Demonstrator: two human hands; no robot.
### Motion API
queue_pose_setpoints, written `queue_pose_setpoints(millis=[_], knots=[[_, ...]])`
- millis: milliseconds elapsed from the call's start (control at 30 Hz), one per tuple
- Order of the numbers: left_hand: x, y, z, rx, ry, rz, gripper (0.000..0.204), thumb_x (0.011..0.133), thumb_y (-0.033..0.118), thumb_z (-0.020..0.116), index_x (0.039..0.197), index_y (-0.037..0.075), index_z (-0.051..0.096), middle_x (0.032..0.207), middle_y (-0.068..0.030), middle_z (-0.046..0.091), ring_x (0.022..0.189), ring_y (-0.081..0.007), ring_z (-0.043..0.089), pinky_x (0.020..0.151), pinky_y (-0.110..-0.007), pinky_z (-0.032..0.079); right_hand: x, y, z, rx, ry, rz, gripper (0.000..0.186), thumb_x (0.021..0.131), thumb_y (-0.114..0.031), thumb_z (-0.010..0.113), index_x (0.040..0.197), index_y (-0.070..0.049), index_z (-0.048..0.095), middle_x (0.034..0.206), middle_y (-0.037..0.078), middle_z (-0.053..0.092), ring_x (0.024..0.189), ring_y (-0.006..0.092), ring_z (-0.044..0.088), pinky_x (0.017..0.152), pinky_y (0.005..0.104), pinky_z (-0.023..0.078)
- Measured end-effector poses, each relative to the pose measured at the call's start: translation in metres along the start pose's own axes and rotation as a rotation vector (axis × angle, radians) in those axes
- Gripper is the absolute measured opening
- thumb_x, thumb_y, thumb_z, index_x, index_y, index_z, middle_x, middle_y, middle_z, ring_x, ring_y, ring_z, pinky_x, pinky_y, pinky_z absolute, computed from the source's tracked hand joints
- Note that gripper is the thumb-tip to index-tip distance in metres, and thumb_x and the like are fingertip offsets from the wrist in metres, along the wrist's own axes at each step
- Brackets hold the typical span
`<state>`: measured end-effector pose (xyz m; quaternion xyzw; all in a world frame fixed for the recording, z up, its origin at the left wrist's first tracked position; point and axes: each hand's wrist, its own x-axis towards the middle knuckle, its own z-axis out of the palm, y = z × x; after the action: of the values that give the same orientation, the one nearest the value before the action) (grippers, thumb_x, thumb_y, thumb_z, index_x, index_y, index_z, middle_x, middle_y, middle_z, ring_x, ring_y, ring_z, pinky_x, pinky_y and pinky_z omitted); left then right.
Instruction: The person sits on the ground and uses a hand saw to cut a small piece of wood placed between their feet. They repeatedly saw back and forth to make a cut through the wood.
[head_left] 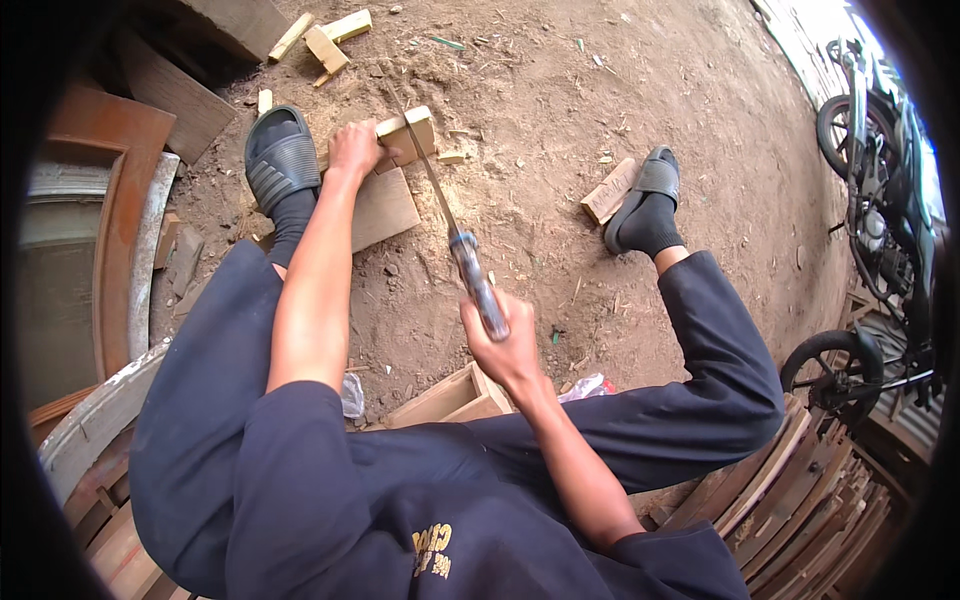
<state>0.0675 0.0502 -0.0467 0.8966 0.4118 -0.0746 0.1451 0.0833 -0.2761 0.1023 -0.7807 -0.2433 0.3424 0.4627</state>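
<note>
My left hand (356, 150) is closed around a pale wood block (418, 130), just beyond my left foot. A flat wooden board (385, 210) lies on the ground beneath and nearer to me. In my right hand (503, 345) is the dark, blotchy handle of a handsaw (442, 195). The saw's thin blade points away from me and crosses the block near its right end, to the right of my left hand. From this angle I cannot tell how deep the blade sits in the wood.
Wood offcuts (325, 48) lie at the far left. Another block (608, 190) touches my right sandal (657, 178). A wooden box (455, 398) sits between my legs. Framed panels (120, 220) lean at left; motorcycles (870, 220) stand right, near stacked planks (800, 490).
</note>
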Motion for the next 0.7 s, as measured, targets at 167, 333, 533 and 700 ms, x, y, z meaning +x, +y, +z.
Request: queue_pose_setpoints(millis=[167,333,533,700], knots=[[-0.004,0.017,-0.019,0.06,-0.022,0.041,0.055,0.065,0.047,0.083,0.098,0.006,0.067,0.098,-0.0218,0.068,0.097,-0.0379,0.065,0.085,-0.048,0.051,0.036,-0.02,0.001,-0.033,-0.056,0.073,0.023,0.086,-0.015,0.06,0.068,-0.001,0.055,0.054,0.008,0.053,0.048,0.0127,0.05,0.048,0.0347,0.041],[0.001,0.014,-0.012,0.064,-0.071,-0.004,0.062,0.062,0.048,0.084,0.105,0.007,0.066,0.111,-0.0184,0.066,0.107,-0.0357,0.062,0.09,-0.045,0.05,-0.035,-0.017,-0.039,0.019,-0.022,0.074,0.018,0.085,-0.012,0.06,0.075,0.002,0.06,0.056,0.011,0.053,0.051,0.0133,0.053,0.051,0.0335,0.043],[0.012,0.008,-0.016,0.035,-0.048,0.027,0.063,0.061,0.049,0.084,0.105,0.007,0.067,0.104,-0.0182,0.068,0.102,-0.0346,0.064,0.088,-0.046,0.051,0.008,-0.023,-0.007,-0.057,-0.019,0.061,0.02,0.085,-0.013,0.06,0.071,0.001,0.055,0.054,0.011,0.047,0.049,0.0131,0.045,0.05,0.0344,0.039],[0.01,0.007,-0.012,0.03,-0.029,0.045,0.062,0.061,0.05,0.084,0.104,0.007,0.068,0.102,-0.0185,0.068,0.099,-0.0345,0.065,0.086,-0.046,0.052,-0.035,-0.015,-0.038,-0.011,-0.051,0.048,0.027,0.087,-0.014,0.06,0.066,0.0,0.05,0.054,0.001,0.043,0.052,0.0058,0.038,0.047,0.0286,0.033]])
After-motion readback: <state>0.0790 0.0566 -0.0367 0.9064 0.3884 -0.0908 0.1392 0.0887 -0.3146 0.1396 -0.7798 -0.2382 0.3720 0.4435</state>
